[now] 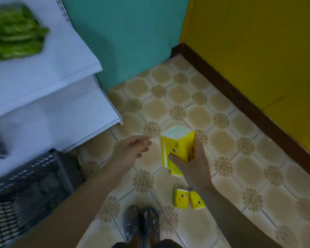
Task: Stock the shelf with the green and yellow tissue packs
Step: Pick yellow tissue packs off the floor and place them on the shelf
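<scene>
My right hand (191, 165) grips a yellow tissue pack (177, 145) upright above the tiled floor, thumb on its front and fingers round its right side. My left hand (132, 149) is just left of the pack, fingers relaxed and holding nothing. Two more yellow tissue packs (181, 198) (197, 202) stand on the floor below my right wrist. Several green tissue packs (14, 36) lie blurred on the top white shelf (48, 68) at the upper left. A lower white shelf (64, 120) juts out beneath it.
A dark plastic crate (30, 187) sits at the lower left against the shelving. My feet in sandals (141, 224) stand at the bottom centre. A teal wall (123, 33) and a yellow wall (258, 51) with a brown skirting board close the corner.
</scene>
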A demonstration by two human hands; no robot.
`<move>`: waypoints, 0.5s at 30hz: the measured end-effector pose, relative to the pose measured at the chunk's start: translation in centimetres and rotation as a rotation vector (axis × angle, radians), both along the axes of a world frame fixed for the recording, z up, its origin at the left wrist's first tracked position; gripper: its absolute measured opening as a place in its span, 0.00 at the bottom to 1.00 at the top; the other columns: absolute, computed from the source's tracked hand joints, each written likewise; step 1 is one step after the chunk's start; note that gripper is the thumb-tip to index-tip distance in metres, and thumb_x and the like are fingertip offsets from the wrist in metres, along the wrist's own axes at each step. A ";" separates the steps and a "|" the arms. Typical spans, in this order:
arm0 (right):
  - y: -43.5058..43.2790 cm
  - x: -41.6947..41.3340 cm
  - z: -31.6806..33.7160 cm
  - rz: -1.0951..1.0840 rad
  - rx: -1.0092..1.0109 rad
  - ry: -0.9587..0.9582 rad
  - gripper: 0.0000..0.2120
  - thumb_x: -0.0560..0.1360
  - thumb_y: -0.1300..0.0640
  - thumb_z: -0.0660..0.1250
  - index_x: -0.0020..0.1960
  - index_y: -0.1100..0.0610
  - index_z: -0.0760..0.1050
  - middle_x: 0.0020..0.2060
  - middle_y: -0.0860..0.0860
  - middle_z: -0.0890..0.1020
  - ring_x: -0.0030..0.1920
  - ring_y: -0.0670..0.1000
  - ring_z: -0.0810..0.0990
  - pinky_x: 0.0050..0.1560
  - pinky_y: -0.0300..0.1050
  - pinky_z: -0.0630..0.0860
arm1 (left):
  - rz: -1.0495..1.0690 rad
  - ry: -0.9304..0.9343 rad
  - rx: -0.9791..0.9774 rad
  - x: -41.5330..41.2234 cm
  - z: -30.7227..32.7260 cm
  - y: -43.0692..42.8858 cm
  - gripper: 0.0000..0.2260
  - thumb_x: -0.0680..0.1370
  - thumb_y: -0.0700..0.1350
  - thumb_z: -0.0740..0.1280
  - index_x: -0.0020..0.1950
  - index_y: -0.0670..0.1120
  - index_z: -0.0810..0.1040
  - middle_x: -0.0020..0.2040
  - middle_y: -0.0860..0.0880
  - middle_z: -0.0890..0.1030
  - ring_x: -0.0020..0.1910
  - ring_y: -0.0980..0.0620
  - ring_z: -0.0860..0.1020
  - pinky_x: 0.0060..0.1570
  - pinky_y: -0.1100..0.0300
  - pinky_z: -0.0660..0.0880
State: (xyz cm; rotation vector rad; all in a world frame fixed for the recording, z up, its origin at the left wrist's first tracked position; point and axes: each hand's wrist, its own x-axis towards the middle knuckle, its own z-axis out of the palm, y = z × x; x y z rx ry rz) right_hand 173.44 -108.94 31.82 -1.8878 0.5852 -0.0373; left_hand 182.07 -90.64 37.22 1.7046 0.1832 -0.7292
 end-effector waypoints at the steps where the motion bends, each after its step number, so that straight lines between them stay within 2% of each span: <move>1: 0.5 0.7 2.7 0.012 0.006 -0.038 0.43 0.68 0.48 0.76 0.75 0.39 0.55 0.67 0.33 0.68 0.66 0.41 0.70 0.59 0.39 0.73 | 0.036 -0.026 -0.022 0.2 2.7 0.9 0.08 0.80 0.45 0.63 0.52 0.53 0.81 0.51 0.54 0.84 0.53 0.55 0.81 0.58 0.56 0.74; 3: 1.6 2.3 7.8 0.044 0.003 -0.116 0.44 0.65 0.46 0.77 0.74 0.39 0.56 0.67 0.39 0.71 0.66 0.45 0.72 0.61 0.52 0.75 | 0.109 -0.100 -0.044 0.7 8.0 3.1 0.08 0.80 0.44 0.63 0.54 0.49 0.81 0.51 0.53 0.84 0.54 0.53 0.81 0.57 0.56 0.74; 5: 2.9 4.1 12.4 0.088 0.003 -0.201 0.45 0.64 0.49 0.79 0.74 0.41 0.57 0.66 0.41 0.72 0.66 0.45 0.72 0.64 0.55 0.73 | 0.193 -0.182 -0.082 1.1 12.8 5.4 0.09 0.80 0.42 0.63 0.55 0.46 0.81 0.52 0.50 0.84 0.54 0.51 0.81 0.58 0.55 0.74; 9: 5.9 7.8 20.9 0.230 0.027 -0.388 0.42 0.65 0.55 0.79 0.71 0.40 0.60 0.62 0.36 0.74 0.60 0.38 0.74 0.64 0.50 0.73 | 0.301 -0.362 -0.103 1.7 20.5 10.0 0.08 0.80 0.42 0.63 0.53 0.49 0.81 0.51 0.50 0.84 0.52 0.52 0.81 0.59 0.55 0.74; 11: 7.8 9.6 24.7 0.307 0.017 -0.455 0.43 0.66 0.54 0.78 0.71 0.37 0.58 0.62 0.36 0.73 0.61 0.39 0.74 0.63 0.46 0.73 | 0.361 -0.424 -0.120 1.7 23.4 12.3 0.08 0.80 0.42 0.63 0.54 0.48 0.81 0.51 0.51 0.84 0.52 0.52 0.81 0.59 0.55 0.74; 13: 10.0 11.2 28.3 0.385 -0.005 -0.512 0.44 0.66 0.54 0.78 0.73 0.39 0.56 0.64 0.39 0.71 0.62 0.41 0.71 0.59 0.37 0.71 | 0.412 -0.484 -0.141 1.6 26.0 14.8 0.08 0.79 0.42 0.63 0.55 0.47 0.81 0.50 0.51 0.85 0.53 0.51 0.82 0.59 0.55 0.74; 15: 12.6 12.6 31.9 0.477 -0.033 -0.578 0.44 0.67 0.54 0.77 0.74 0.41 0.56 0.63 0.39 0.71 0.60 0.39 0.70 0.51 0.24 0.68 | 0.458 -0.549 -0.160 1.8 28.3 17.5 0.09 0.79 0.42 0.64 0.56 0.45 0.80 0.51 0.50 0.85 0.54 0.51 0.81 0.59 0.55 0.74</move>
